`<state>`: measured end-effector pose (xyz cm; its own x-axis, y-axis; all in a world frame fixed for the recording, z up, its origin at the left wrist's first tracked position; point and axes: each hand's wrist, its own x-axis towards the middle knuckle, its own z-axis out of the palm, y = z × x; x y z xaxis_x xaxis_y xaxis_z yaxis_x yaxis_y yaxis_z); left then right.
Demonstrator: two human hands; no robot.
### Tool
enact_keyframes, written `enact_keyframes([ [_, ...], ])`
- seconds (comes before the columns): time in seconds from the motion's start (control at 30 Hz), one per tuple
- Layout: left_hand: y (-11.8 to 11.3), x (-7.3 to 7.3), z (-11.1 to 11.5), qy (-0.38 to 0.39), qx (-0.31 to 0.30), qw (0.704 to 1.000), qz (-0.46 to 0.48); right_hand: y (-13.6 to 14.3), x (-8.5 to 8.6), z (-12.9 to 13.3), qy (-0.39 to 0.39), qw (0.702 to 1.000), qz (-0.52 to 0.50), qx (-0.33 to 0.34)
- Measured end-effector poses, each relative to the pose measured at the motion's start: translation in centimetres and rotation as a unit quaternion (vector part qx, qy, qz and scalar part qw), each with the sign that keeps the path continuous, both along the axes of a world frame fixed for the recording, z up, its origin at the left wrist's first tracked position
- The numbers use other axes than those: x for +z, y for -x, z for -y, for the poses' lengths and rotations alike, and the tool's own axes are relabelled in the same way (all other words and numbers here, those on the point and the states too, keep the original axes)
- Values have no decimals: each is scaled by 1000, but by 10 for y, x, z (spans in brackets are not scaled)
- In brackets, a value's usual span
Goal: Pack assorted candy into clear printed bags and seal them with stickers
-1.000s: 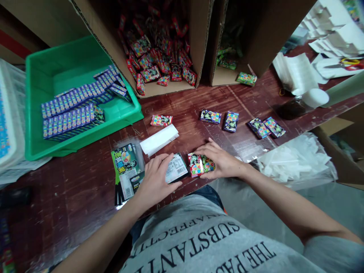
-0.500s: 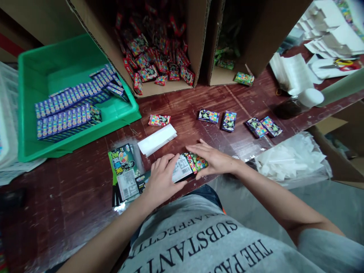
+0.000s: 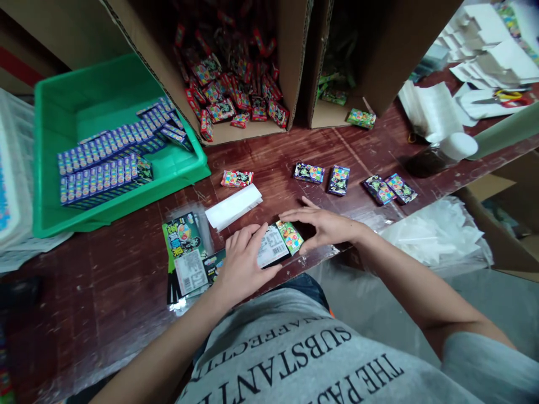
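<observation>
My left hand (image 3: 246, 258) lies over a dark printed pouch (image 3: 272, 247) with a white label, thumb and fingers around it, pressing it on the table. At the pouch's right end a green candy packet (image 3: 291, 237) sticks out. My right hand (image 3: 322, 227) is beside that packet, fingers spread, with its fingertips close to the packet's upper and right edges. More dark green pouches (image 3: 185, 241) lie left of my left hand. A folded white paper (image 3: 234, 207) and a red packet (image 3: 237, 178) lie just beyond.
A green bin (image 3: 122, 216) with rows of purple packets stands at the left. Cardboard boxes hold red packets (image 3: 221, 110) and green packets (image 3: 361, 118). Several purple packets (image 3: 339, 180) lie on the table (image 3: 269, 154). At the right are a white-capped jar (image 3: 458, 146), scissors (image 3: 505, 98) and a bag of white pieces (image 3: 429, 235).
The red packet at the pouch's open end no longer shows; only the green one does, further in to the left. My right hand has shifted slightly right and opened wider.
</observation>
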<state>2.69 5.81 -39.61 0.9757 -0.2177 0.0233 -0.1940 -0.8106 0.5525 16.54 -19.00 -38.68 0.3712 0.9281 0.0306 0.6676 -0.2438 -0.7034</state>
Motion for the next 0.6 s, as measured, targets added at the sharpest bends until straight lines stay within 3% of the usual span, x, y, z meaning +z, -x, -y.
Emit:
enact_keyframes([
  [0.23, -8, 8, 5, -19, 71, 996, 44, -24, 26, -18, 6, 999, 0, 54],
  [0.47, -11, 15, 2, 5, 133, 990, 42, -32, 39, -18, -53, 997, 54, -30],
  [0.6, -11, 17, 3, 4, 133, 990, 55, -24, 40, -26, -32, 999, 24, 16],
])
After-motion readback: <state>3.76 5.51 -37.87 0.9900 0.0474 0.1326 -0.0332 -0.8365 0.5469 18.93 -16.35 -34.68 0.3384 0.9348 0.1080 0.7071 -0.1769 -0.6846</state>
